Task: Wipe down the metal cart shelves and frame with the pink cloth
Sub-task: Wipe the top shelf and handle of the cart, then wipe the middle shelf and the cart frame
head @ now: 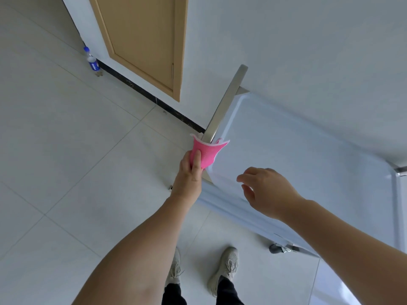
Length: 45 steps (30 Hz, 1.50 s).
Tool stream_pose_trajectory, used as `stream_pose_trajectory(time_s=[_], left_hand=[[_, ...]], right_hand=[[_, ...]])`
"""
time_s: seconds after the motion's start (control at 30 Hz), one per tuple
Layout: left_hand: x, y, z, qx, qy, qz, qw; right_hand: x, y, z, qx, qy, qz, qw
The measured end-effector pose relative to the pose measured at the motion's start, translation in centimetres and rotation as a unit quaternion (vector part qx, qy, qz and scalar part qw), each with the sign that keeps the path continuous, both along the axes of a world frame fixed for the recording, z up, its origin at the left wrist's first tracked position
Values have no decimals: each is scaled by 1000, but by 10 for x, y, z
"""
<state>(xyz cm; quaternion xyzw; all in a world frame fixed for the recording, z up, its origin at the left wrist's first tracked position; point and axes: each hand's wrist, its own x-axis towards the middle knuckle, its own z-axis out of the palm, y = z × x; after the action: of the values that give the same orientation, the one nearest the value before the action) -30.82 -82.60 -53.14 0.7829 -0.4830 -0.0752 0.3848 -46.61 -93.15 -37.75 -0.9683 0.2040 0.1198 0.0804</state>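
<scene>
The metal cart's top shelf fills the right half of the view, pale and shiny, with a raised rim. A steel handle bar runs along its left end. My left hand grips the pink cloth, which is wrapped around the near end of that bar at the cart's corner. My right hand hovers just above the shelf's near-left corner, fingers loosely spread and holding nothing. A cart wheel shows below the shelf's front edge.
A white wall backs the cart, with a tan wooden door to the left and a dark baseboard beneath. A blue-labelled bottle stands on the tiled floor by the wall. My two shoes stand near the cart.
</scene>
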Motion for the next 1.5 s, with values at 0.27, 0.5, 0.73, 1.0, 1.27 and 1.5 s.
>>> stream_pose_trajectory(time_s=[0.27,0.5,0.73,1.0,1.27,1.5], left_hand=[[1,47,6,195,23,-20,980],[13,69,54,281,59,-71,955],[4,64,131,202,62,-144,967],[-40,34,204,111,228,-236,938],[-100,21,242,158,202,-305,917],[-190,4,249,210,111,-211,948]], right_hand=[[14,11,12,13,-2,13,1000],[20,19,47,22,-5,3,1000],[-5,45,68,43,44,-30,998],[-43,63,91,21,-29,-63,997],[-108,45,109,-25,-105,-94,990],[-226,16,122,-3,-191,-137,972]])
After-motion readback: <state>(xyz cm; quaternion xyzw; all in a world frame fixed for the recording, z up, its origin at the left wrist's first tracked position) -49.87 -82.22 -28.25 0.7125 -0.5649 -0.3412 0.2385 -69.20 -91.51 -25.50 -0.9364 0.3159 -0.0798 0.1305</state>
